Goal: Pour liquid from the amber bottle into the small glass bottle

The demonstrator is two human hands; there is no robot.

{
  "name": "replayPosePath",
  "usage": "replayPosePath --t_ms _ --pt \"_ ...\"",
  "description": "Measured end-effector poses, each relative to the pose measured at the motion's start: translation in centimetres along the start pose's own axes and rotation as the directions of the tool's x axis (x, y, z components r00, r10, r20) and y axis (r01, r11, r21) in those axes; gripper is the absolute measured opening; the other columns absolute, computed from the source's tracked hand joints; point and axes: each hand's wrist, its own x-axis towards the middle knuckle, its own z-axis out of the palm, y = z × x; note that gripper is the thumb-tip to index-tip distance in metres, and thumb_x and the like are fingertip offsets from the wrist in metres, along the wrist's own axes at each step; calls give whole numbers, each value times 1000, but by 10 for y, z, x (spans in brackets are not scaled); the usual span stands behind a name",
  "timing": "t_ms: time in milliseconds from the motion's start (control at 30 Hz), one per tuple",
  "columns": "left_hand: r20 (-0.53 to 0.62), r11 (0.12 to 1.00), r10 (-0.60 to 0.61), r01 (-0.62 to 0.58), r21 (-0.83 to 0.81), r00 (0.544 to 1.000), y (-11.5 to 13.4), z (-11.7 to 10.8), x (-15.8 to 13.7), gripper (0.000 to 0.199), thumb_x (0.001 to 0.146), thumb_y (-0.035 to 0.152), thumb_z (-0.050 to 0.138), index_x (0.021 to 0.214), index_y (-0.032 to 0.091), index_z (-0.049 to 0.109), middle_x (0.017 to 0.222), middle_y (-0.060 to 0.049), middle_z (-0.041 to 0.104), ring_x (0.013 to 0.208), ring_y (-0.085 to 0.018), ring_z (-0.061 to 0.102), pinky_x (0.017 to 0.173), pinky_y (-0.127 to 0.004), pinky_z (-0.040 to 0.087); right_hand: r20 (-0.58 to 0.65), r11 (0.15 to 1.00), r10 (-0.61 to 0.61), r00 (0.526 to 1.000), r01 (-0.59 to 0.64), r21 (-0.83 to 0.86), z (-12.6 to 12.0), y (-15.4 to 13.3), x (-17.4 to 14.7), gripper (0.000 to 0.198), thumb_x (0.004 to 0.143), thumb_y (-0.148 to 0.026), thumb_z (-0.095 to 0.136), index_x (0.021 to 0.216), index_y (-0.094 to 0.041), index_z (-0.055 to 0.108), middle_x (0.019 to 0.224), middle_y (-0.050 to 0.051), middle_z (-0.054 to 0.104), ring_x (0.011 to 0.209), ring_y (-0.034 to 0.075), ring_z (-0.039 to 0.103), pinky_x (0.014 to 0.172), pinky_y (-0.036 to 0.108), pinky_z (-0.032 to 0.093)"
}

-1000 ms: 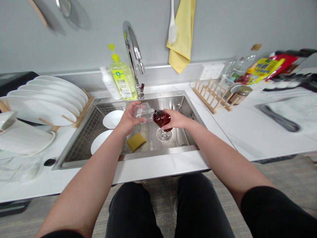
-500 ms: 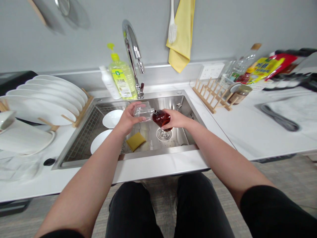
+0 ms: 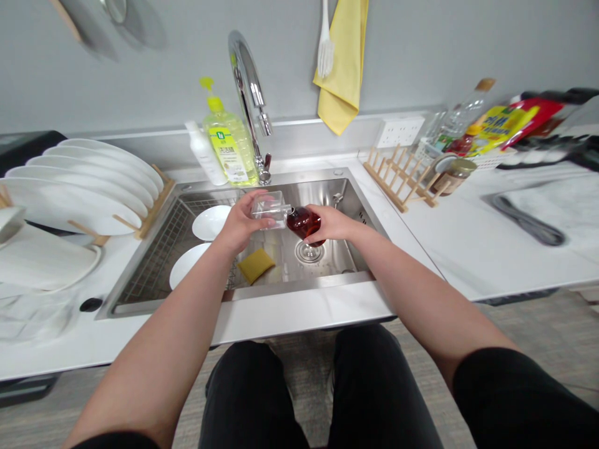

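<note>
Over the sink, my left hand (image 3: 244, 226) is closed around a clear, square-sided bottle (image 3: 270, 209) lying on its side, its neck pointing right. My right hand (image 3: 327, 224) grips a rounded bottle of dark red liquid (image 3: 302, 223), tilted with its mouth toward the left. The mouths of the two bottles meet or nearly meet; I cannot tell whether they touch. Below them in the stainless-steel sink (image 3: 281, 290) lies a yellow sponge (image 3: 256, 265). White bowls (image 3: 211, 222) sit on the wire rack at the sink's left, partly hidden by my left arm.
Behind the sink stand a faucet (image 3: 250, 87), a green dish soap bottle (image 3: 230, 146) and a white bottle (image 3: 204, 153). White plates (image 3: 79, 193) fill a rack at left. A wooden rack (image 3: 397, 178) and a jar (image 3: 453, 176) are at right. A yellow cloth (image 3: 344, 68) hangs above.
The view has shifted very slightly. Both hands keep hold of their bottles in almost the same pose, with no other visible change.
</note>
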Motion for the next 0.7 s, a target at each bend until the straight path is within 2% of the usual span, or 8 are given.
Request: replayPosePath --t_ms 100,400,700 --pt "-19 1000 0 -1 -8 1000 2 1 0 93 56 28 113 142 28 75 142 -11 77 117 -30 78 96 -45 69 -1 1000 7 1000 -7 -2 0 0 0 62 67 -41 105 119 -27 74 111 1 84 105 30 80 91 40 60" --pt "-1 997 66 -66 40 998 -2 -2 1 97 60 33 113 148 30 74 144 -12 76 134 -37 73 105 -50 68 -11 1000 5 1000 -5 -26 0 -2 0 63 66 -37 106 120 -28 77 113 2 86 107 32 80 93 41 60" --pt "-20 998 56 -56 39 998 -1 -1 -1 100 58 36 115 150 31 74 143 -11 76 133 -35 72 105 -50 68 -7 999 -3 1000 3 -40 0 1 0 64 67 -42 107 121 -28 76 112 2 84 107 32 79 94 42 59"
